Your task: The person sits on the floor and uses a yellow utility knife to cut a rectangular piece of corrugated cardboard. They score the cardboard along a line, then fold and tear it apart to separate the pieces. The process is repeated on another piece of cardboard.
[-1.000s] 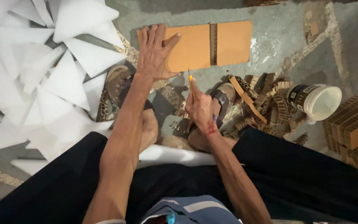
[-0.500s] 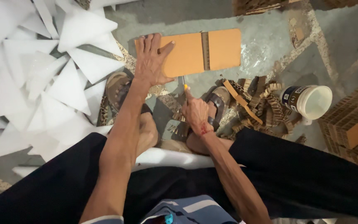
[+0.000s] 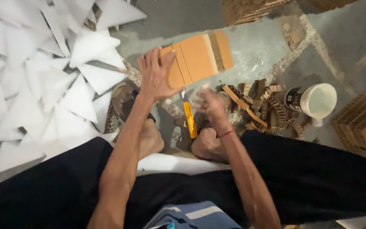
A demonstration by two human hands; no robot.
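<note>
Left-hand grip (image 3: 156, 78) flat on cardboard (image 3: 195, 57)

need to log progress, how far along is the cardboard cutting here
Done: cut strips lie piled on the floor, and the cardboard sheet shows a slit. In hand: the left hand presses the sheet; the blurred right hand is beside the yellow cutter. Left: most of the sheet is uncut.

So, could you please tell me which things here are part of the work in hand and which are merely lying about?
In hand:
left hand, flat on the orange cardboard piece
right hand, blurred, beside the yellow utility knife

Lying about:
white triangular sheets
white cup on its side
corrugated cardboard scraps
stacked cardboard
</note>
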